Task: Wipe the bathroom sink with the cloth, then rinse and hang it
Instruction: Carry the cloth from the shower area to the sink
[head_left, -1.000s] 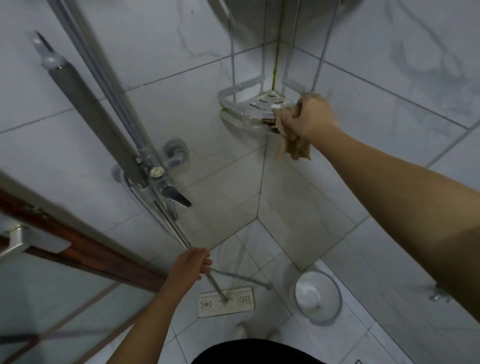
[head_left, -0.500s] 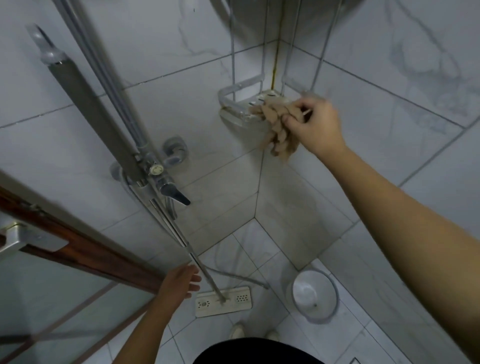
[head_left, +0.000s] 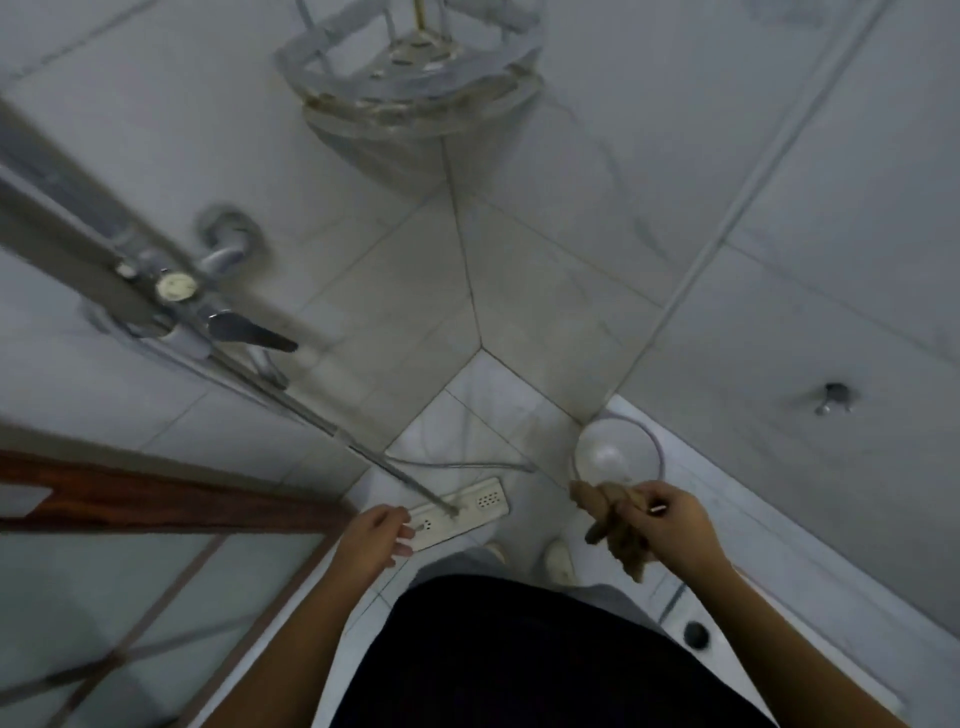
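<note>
Cloth (head_left: 610, 525) bunched in curled right hand (head_left: 675, 530), now low near waist; half second ago up at corner shelf (head_left: 415, 88). Taken down, so probably start of task: carry to sink, none in view. Left hand (head_left: 376, 535) loose, fingers relaxed, empty. Tiled corner close ahead; tap (head_left: 234, 327) and door frame (head_left: 156, 499) at left; bowl (head_left: 615, 454) and mop head (head_left: 467, 512) by feet. Open room likely behind only.

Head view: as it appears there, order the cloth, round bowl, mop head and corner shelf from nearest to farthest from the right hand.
1. cloth: gripped in the right hand.
2. round bowl: floor, just beyond it.
3. mop head: floor, leftward.
4. corner shelf: top, wall corner.
</note>
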